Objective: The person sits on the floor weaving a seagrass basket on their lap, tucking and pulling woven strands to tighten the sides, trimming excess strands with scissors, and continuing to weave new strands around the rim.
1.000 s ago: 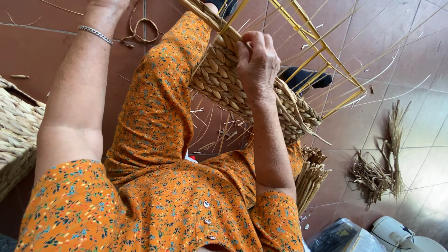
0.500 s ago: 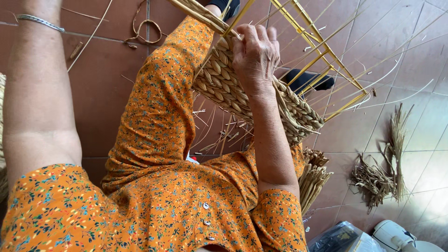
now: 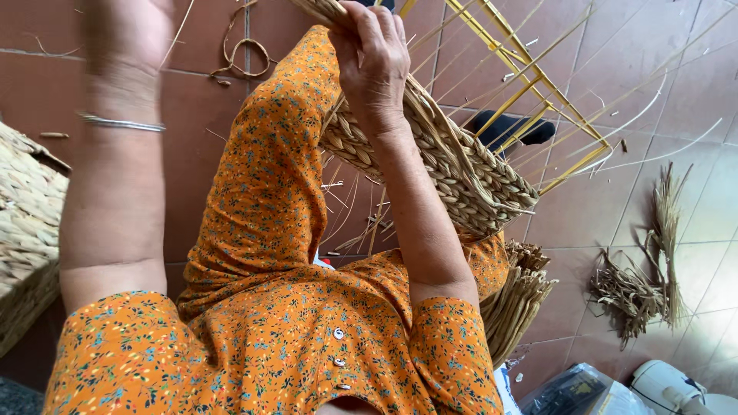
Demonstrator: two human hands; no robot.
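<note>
A half-woven basket (image 3: 453, 173) is propped on the raised knee, over the orange flowered trousers (image 3: 265, 200). The right hand (image 3: 373, 58) is closed over its upper edge, fingers curled around a thick braided strand (image 3: 319, 9) at the rim. The left hand (image 3: 127, 31) is lifted high at the left and blurred — whether it is open or closed cannot be told; a thin silver bracelet (image 3: 121, 123) is worn at its wrist.

The basket is judged light and springy rather than heavy: the woven wall would give under pressure, while the yellow frame rods (image 3: 530, 77) jutting from it look stiff and apt to snag. The firm plaited rim appears the best place for a hold — the bare rods look less steady.

Beside the thigh lies a bundle of dry fibre (image 3: 519, 300), and a loose heap of the same fibre (image 3: 638, 280) rests well apart on the tiled floor (image 3: 600, 223). A finished woven basket (image 3: 27, 230) stands at the left edge, and a loop of cord (image 3: 246, 54) lies on the floor beyond the knee. Long loose strands trail across the tiles, where they could tangle with the rods.
</note>
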